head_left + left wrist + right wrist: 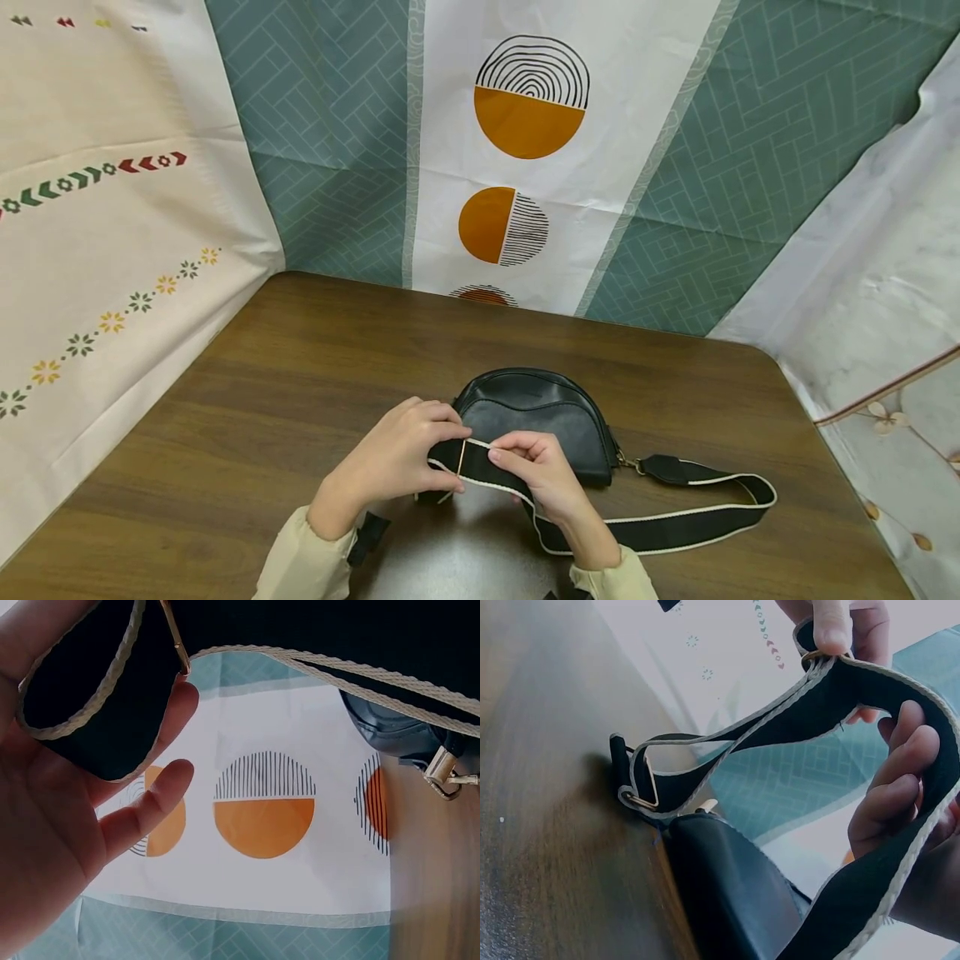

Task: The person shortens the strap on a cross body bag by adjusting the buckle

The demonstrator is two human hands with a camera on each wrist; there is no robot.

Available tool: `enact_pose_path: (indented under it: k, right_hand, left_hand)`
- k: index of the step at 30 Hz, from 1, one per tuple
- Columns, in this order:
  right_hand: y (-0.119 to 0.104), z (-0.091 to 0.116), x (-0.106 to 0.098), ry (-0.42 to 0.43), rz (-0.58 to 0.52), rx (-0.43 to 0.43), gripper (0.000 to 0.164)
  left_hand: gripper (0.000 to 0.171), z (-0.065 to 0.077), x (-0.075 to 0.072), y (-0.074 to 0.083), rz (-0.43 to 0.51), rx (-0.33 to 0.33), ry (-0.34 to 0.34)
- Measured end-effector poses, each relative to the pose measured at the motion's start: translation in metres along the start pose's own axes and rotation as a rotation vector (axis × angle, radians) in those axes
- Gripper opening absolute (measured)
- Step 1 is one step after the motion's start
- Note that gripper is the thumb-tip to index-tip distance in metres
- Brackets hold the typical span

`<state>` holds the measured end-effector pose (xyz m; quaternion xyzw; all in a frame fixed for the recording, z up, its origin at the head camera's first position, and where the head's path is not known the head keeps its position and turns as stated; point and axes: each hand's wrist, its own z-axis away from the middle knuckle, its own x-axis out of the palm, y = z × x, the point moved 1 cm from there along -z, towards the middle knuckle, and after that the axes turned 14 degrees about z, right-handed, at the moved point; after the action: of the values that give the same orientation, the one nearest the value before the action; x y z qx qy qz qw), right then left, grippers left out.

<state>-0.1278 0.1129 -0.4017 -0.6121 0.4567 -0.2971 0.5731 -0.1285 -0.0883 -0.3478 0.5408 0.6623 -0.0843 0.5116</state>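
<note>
Low in the frame, middle to right, the long black cloth strap with white edges (678,532) looks light, soft and floppy, so it's best pinched by the thin gold metal bar (461,458), where the left hand (401,454) and right hand (551,479) both hold it.

Wears plain cream cloth down to the wrists, loose and softly creased. Shows the left sleeve (303,560) at the bottom of the head view, left of centre, and a smaller piece of the right sleeve (618,581) at the lower edge, right of centre. Carries an angular black strap piece (367,537) against the inner side of the left cuff, plus a black sliver (573,594) beside the right, too cropped to make out. Goes bare-handed past both cuffs.
</note>
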Motion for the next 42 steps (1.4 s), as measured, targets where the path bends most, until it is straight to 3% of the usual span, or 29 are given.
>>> enact_pose_path:
  k: [21,31,42]
  right_hand:
    - [-0.004,0.001,0.004,0.065,0.078,-0.017,0.018]
    - [-0.005,-0.002,0.016,0.083,0.057,0.024,0.019]
    - [-0.002,0.002,0.011,0.061,0.073,0.077,0.025]
  left_hand:
    - [0.049,-0.003,0.005,0.0,0.026,0.027,0.007]
    - [0.05,-0.006,0.008,0.006,-0.026,0.066,-0.008]
    - [0.05,-0.001,0.0,0.001,0.032,0.03,-0.001]
